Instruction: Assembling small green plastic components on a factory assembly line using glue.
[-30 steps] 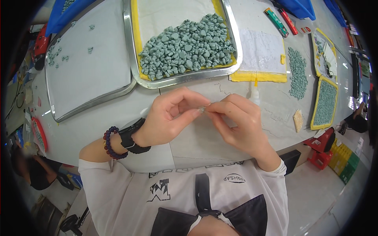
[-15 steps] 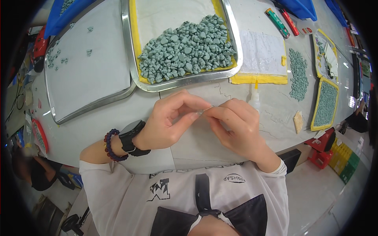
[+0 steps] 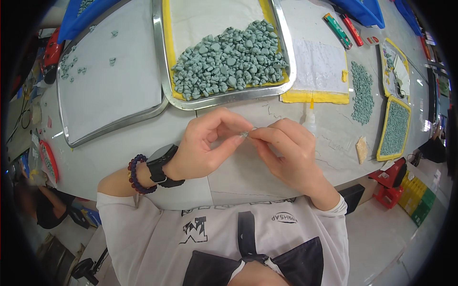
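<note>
My left hand [image 3: 210, 145] and my right hand [image 3: 286, 152] meet fingertip to fingertip over the pale table [image 3: 109, 152], pinching one tiny pale piece [image 3: 247, 134] between them. The piece is too small to make out. A black watch and a dark bead bracelet sit on my left wrist. Just beyond my hands stands a steel tray [image 3: 224, 97] lined with yellow-edged cloth and heaped with several small grey-green stone-like pieces [image 3: 229, 71].
A second steel tray [image 3: 107, 90] at the left holds a few scattered grey-green pieces. To the right lie a white cloth on yellow backing [image 3: 317, 71], a small glue bottle [image 3: 310, 119], a loose pile of green pieces [image 3: 362, 90] and yellow-rimmed trays [image 3: 393, 128]. Red crates [image 3: 389, 183] stand below the table edge.
Both hands stay together at the same spot; only the fingers have shifted slightly around the tiny piece.
</note>
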The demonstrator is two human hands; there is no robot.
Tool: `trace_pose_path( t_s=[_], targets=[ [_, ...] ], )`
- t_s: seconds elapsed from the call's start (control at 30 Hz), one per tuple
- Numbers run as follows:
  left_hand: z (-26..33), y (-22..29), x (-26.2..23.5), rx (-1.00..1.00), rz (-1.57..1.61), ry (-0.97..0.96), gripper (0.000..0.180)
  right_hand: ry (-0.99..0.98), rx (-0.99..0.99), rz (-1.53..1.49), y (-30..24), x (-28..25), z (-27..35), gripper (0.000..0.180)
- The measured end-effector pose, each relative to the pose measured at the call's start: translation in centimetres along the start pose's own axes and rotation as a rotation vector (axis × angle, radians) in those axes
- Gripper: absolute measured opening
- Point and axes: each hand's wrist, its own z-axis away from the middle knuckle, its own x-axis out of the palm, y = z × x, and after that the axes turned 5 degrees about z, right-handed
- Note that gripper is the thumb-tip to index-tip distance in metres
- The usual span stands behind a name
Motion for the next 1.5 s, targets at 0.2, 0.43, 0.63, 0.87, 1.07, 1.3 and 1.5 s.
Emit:
trace_pose_path(
  t_s=[0.2,0.43,0.63,0.87,1.07,1.3,1.5],
  targets=[
    [0.1,1.9,-0.5,0.088,-0.204,0.058,0.027,-0.052,-0.062,0.064,-0.4,-0.8,-0.2,0.029],
    [1.5,8.9,-9.5,0.265,-1.243,0.500,0.031,-0.026,0.163,0.166,1.7,-8.0,2.8,0.044],
    [-6.3,8.8,-6.7,0.446,-1.366,0.166,0.017,-0.302,0.093,0.564,1.3,-7.1,2.1,0.060],
    [-11.1,7.1,-9.0,0.110,-1.428,0.000,0.014,-0.041,-0.033,0.220,3.6,-5.9,3.5,0.068],
    [-11.2,7.1,-9.2,0.347,-1.394,-0.127,0.011,-0.011,-0.095,0.143,3.9,-5.3,3.0,0.071],
    [-10.8,7.9,-9.3,0.281,-1.562,-0.184,0.015,0.037,-0.050,0.091,3.2,-4.5,2.6,0.063],
    [-10.0,7.4,-10.0,0.445,-1.459,-0.106,0.011,0.066,-0.084,0.113,3.4,-4.0,3.3,0.062]
  ],
)
